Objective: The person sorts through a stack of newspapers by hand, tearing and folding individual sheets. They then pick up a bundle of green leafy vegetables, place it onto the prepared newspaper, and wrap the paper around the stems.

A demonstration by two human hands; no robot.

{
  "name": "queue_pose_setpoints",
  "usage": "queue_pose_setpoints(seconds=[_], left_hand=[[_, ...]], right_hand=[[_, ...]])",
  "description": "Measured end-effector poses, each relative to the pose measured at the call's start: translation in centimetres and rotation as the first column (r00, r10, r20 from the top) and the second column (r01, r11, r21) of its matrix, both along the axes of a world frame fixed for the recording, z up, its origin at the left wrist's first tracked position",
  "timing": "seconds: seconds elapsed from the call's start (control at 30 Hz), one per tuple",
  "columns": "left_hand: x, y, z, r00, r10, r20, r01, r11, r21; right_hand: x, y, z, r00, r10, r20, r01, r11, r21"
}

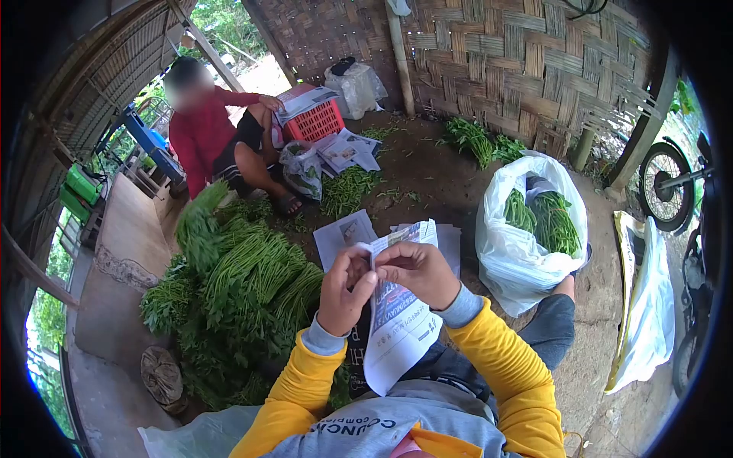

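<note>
Both hands meet at the edge of a printed paper sheet (397,320) in front of my chest. My left hand (345,286) pinches the sheet's edge between thumb and fingers. Pressed close beside it, my right hand (418,269) grips the same edge. The sheet hangs down toward my lap, curling at its lower end. More printed sheets (342,230) lie on the ground just beyond my hands. To the left rises a big heap of leafy green stalks (252,282). On the right, a white plastic bag (527,267) holds paper-wrapped bundles of greens (556,223).
A person in a red top (200,130) sits at the back left, by a red crate (314,120) topped with papers. Loose greens (469,141) lie near the woven wall (504,69). A motorcycle wheel (666,187) and a plastic sack (645,305) are at the right.
</note>
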State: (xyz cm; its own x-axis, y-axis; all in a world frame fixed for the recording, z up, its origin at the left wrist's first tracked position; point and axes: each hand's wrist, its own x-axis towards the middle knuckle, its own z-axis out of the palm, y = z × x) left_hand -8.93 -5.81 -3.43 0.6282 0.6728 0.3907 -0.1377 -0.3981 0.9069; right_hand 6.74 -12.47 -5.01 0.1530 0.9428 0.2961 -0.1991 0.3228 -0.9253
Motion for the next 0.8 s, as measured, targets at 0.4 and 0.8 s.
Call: queue_pose_setpoints(seconds=[0.4,0.8], left_hand=[[-0.2,0.9,1.0,0.984,0.146,-0.099,-0.119,0.964,0.238],[-0.7,0.5,1.2,0.975,0.165,-0.145,-0.140,0.975,0.172]], right_hand=[[-0.7,-0.1,1.2,0.762,-0.340,0.551,0.276,0.941,0.198],[-0.8,-0.3,1.2,0.854,-0.327,0.404,0.273,0.944,0.186]])
